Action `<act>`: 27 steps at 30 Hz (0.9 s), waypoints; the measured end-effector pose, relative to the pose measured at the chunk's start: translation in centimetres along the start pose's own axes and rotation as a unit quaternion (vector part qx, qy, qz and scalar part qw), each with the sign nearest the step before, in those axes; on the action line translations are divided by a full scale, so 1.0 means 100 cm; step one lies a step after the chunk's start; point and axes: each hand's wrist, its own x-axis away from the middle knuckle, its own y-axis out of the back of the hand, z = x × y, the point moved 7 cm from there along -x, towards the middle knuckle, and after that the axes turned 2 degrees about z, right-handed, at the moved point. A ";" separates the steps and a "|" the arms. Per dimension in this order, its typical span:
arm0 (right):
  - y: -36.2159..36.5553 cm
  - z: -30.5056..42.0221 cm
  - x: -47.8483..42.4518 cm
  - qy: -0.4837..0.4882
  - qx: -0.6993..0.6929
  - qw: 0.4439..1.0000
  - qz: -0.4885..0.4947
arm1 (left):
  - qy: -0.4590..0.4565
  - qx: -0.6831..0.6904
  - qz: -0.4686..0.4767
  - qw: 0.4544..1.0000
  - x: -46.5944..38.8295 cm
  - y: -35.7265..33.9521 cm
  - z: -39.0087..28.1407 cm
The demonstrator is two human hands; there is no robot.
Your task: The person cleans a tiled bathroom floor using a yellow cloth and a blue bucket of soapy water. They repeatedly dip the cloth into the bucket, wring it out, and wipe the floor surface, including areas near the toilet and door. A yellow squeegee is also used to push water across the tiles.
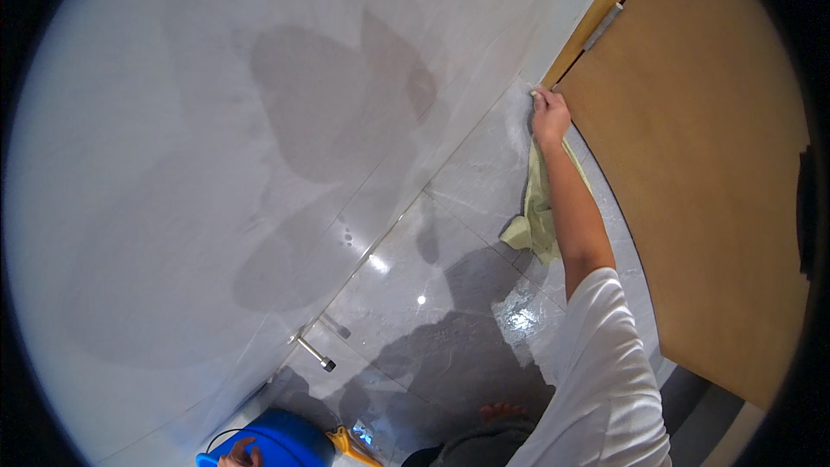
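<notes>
My right hand [551, 118] is stretched out to the floor corner at the foot of the wooden door frame. Bunched in its fingers is a pale yellow-green cloth [538, 201], whose loose end trails back across the grey floor tiles under my forearm. A bit of the cloth shows at the fingertips, by the hinge-side edge of the door. At the bottom left, my left hand [240, 454] is partly cut off by the picture's edge. Its bent fingers lie over a blue bucket [305, 438]; whether they grip anything is hidden.
A wooden door [694, 162] with a metal hinge [603, 27] stands along the right. From the tiled wall [194, 207] juts a metal door stop [316, 353]. An orange-yellow tool [350, 446] lies beside the bucket. Wet shine marks the floor [519, 318], near my bare foot [504, 411].
</notes>
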 end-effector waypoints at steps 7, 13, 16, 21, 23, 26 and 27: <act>0.012 -0.006 0.008 -0.171 -0.080 0.981 -0.042 | 0.010 -0.066 0.053 0.996 0.000 -0.010 0.015; -0.019 0.013 0.010 -0.009 0.181 0.983 0.022 | -0.027 0.009 -0.044 0.999 -0.002 0.014 -0.018; -0.024 0.011 0.007 -0.049 0.179 0.979 0.086 | -0.014 -0.063 -0.003 0.998 -0.001 0.007 -0.012; -0.014 -0.003 -0.008 0.001 -0.054 0.994 0.098 | 0.005 -0.019 0.021 1.000 -0.004 0.005 -0.007; -0.009 -0.010 -0.006 -0.007 -0.102 0.993 0.064 | 0.011 -0.008 0.012 1.000 -0.003 0.004 -0.003; 0.001 -0.009 0.002 -0.015 0.001 1.000 -0.027 | -0.005 0.008 -0.029 1.000 -0.004 0.012 -0.013; -0.003 -0.003 0.002 0.003 0.040 0.999 -0.026 | -0.004 0.001 -0.025 1.000 -0.004 0.010 -0.010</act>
